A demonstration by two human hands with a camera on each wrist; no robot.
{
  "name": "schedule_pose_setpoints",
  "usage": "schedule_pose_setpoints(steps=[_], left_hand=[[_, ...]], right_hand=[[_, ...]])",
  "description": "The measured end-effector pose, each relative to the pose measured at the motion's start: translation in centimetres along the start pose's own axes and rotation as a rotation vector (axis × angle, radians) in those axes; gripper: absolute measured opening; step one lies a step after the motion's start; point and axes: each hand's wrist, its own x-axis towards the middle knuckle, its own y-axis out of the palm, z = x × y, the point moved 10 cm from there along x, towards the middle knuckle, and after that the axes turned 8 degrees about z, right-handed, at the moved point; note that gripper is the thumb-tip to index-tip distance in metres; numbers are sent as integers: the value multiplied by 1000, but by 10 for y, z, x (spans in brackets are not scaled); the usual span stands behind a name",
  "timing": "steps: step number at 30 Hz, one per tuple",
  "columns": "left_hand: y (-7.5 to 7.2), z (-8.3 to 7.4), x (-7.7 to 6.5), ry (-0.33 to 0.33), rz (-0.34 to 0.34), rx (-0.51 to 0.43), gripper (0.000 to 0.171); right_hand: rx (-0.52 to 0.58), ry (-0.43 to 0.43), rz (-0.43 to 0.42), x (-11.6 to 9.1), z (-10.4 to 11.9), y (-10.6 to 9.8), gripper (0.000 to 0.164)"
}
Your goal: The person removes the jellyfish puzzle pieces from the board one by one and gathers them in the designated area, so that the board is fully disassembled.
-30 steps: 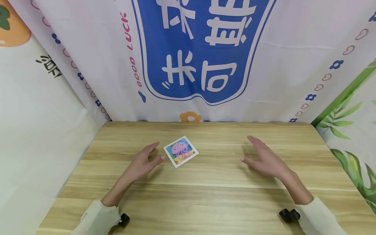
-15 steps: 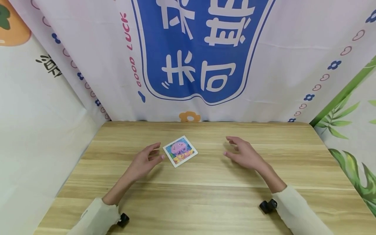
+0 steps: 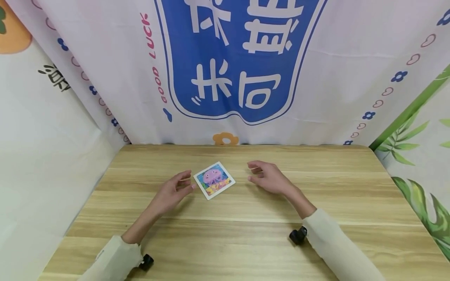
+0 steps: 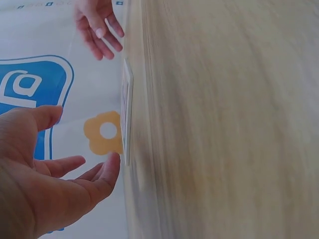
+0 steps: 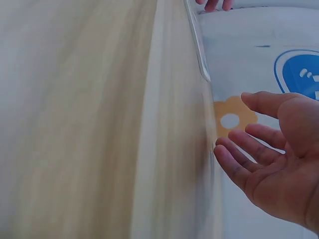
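A square picture tile [image 3: 214,180] with a white border and a pink jellyfish print lies flat on the wooden table, turned at an angle. Just left of it is my left hand [image 3: 173,192], fingers relaxed and apart, thumb tip right by the tile's left corner. My right hand [image 3: 268,177] hovers a short way to the right of the tile, its fingers loosely bent and holding nothing. Seen edge-on in the left wrist view, the tile [image 4: 127,117] looks thin, with the left hand [image 4: 60,174] beside its near end.
The wood-grain table [image 3: 225,242] runs back to a white curtain [image 3: 334,86] with a blue printed emblem. Printed cloth with green leaves [image 3: 422,187] hangs on the right, and pale cloth [image 3: 52,156] on the left. Black wrist cameras [image 3: 298,235] sit at both cuffs.
My right hand has moved left across the table toward the tile, its fingers bending a little more. The left hand stays nearly in place, and the tile keeps its spot.
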Motion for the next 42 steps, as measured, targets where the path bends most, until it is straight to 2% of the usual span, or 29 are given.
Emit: schedule_pose_setpoints(steps=[10,16,20,30,42], left_hand=[[6,1,5,1,29,-2,66],[16,4,13,-43,67,-14,69],[19,2,17,-48,74,-18,69],[29,-8,30,-23,103,-32,71],[50,-20,42,-10,127,-30,64]], right_hand=[[28,2,77,27,18,29,51],[54,24,110,35,21,41,50],[61,28,114,36,22,43,49],[92,60,130,22,18,43,51],[127,85,132,-15,4,32,48]])
